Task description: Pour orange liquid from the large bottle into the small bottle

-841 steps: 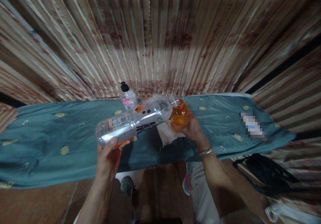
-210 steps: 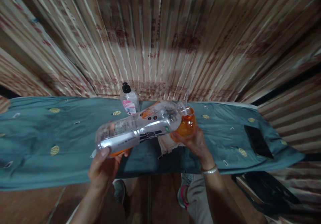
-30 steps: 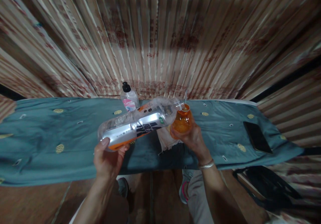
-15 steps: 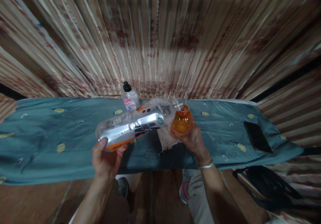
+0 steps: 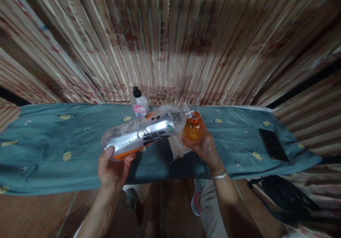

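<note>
My left hand (image 5: 114, 165) is closed round the base of a large clear plastic bottle (image 5: 145, 133) with a silver and orange label. The bottle lies tilted in the air, its neck pointing right. My right hand (image 5: 204, 144) wraps round a small orange see-through container (image 5: 193, 128) from below and the right. The bottle's neck meets the container's open top; whether they touch I cannot tell. Under them a pale cloth (image 5: 179, 148) rests on the table. Behind the large bottle stands a clear bottle with a black cap and pink label (image 5: 140, 104).
A green patterned cloth covers the long table (image 5: 80, 142). A dark phone (image 5: 273, 145) lies at its right end. Corrugated striped sheeting (image 5: 165, 35) rises behind. A black bag (image 5: 285, 199) is on the floor at the lower right.
The view has shifted very slightly. Both hands keep their grips, and the large bottle and orange container hold nearly the same positions.
</note>
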The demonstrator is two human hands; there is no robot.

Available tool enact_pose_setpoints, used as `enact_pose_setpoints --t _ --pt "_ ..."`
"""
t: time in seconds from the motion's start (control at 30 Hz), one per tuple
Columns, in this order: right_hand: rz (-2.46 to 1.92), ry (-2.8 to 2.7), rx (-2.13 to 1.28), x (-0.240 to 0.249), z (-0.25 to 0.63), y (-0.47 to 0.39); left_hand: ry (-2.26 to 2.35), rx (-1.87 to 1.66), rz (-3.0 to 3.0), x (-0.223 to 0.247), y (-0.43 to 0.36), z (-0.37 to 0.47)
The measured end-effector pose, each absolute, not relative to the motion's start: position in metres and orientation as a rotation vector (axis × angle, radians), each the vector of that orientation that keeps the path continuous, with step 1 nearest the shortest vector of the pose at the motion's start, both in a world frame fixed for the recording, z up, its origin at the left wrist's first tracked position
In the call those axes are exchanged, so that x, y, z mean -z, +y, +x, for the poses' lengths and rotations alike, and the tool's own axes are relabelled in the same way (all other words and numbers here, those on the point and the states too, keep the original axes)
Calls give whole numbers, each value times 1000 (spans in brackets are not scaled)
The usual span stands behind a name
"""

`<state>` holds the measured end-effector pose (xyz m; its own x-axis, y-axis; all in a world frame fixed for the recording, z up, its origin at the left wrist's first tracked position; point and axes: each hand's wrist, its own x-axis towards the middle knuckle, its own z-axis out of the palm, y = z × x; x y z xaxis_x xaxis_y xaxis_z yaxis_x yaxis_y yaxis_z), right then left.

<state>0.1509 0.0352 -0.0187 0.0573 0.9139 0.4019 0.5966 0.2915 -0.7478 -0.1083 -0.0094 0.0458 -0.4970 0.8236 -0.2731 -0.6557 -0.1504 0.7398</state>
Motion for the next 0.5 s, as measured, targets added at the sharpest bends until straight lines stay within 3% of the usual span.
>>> enact_pose_setpoints --t 0.5 --pt "-1440 -1566 -487 20 150 35 1077 -1827 177 -45 -11 -109"
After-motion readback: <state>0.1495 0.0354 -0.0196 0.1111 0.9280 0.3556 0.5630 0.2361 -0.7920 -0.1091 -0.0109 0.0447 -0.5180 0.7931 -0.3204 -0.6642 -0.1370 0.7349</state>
